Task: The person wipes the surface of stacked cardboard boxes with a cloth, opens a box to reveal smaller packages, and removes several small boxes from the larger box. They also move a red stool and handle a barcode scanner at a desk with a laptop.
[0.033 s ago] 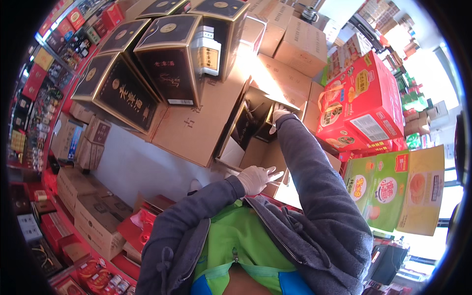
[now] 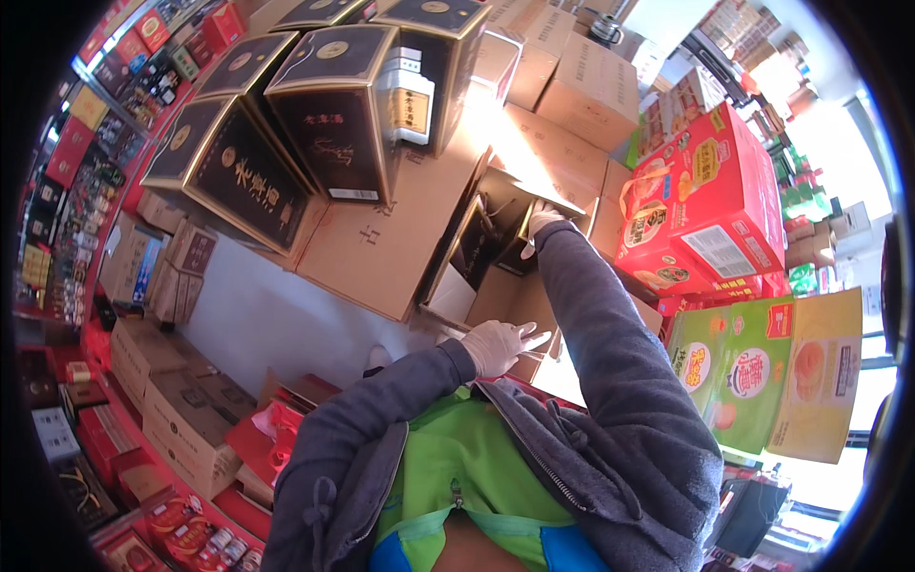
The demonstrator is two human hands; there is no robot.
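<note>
In front of me stands an open cardboard carton (image 2: 515, 291) with black gift boxes (image 2: 474, 238) inside. My right hand (image 2: 543, 225), in a pale glove, reaches into its far right corner. Its thumb and fingers are closed over the edge of a black box with gold trim (image 2: 516, 246), partly hidden by the hand and a flap. My left hand (image 2: 494, 349), also gloved, is at the carton's near edge. Its fingers are stretched out and apart, holding nothing that I can see. Whether it touches the edge, I cannot tell.
Several tall black boxes (image 2: 334, 114) and a white bottle-shaped pack (image 2: 410, 100) stand on cartons at the left. Rightward are a red snack carton (image 2: 701, 200) and a green-and-yellow carton (image 2: 734, 372). More cartons (image 2: 195, 429) sit lower left, beside crowded shelves.
The whole view has shifted very slightly. Both hands and the boxes keep their places.
</note>
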